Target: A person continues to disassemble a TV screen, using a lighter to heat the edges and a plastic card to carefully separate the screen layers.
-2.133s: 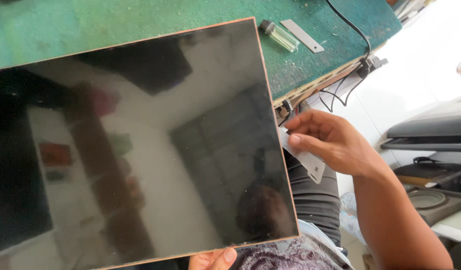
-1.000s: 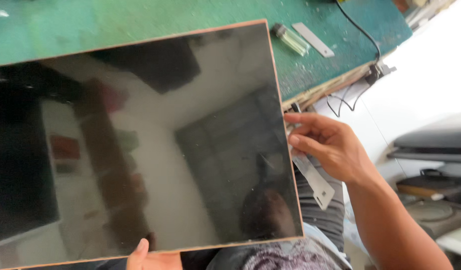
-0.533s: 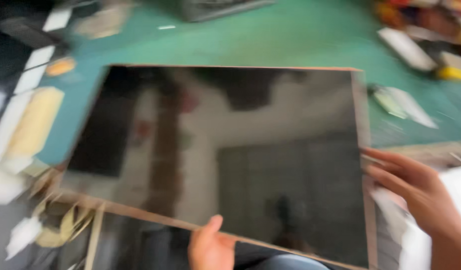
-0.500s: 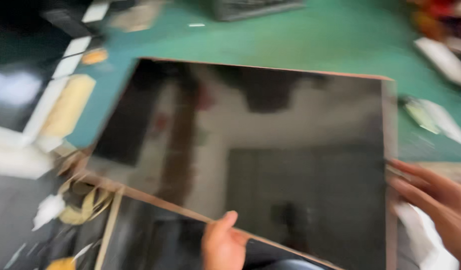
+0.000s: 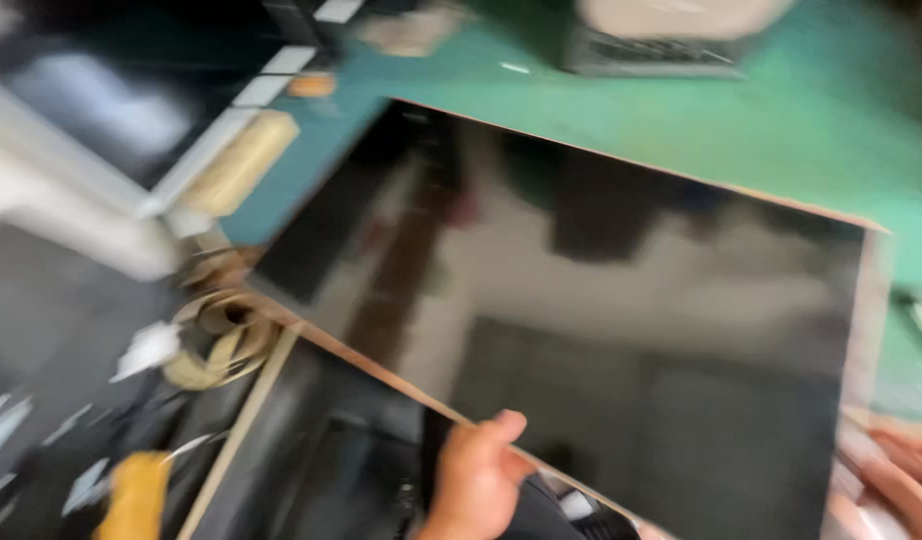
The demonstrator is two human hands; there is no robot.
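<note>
A large flat glossy black panel (image 5: 621,330) with a thin copper-coloured edge lies tilted over the green table (image 5: 761,130). It mirrors the room. My left hand (image 5: 476,480) grips the panel's near edge, thumb on top. My right hand (image 5: 896,480) holds the panel's right edge at the frame's lower right, only its fingers showing. The picture is blurred by motion.
A tape roll (image 5: 221,335) and scraps lie at the table's left corner. A second dark glossy panel (image 5: 311,460) lies below the held one. A yellowish block (image 5: 241,165) and dark boards sit at the left. A grey device (image 5: 671,35) stands at the table's far side.
The view has swung left and the panel now fills the right side. My left hand has come up onto the near edge. My right hand stays on the right edge.
</note>
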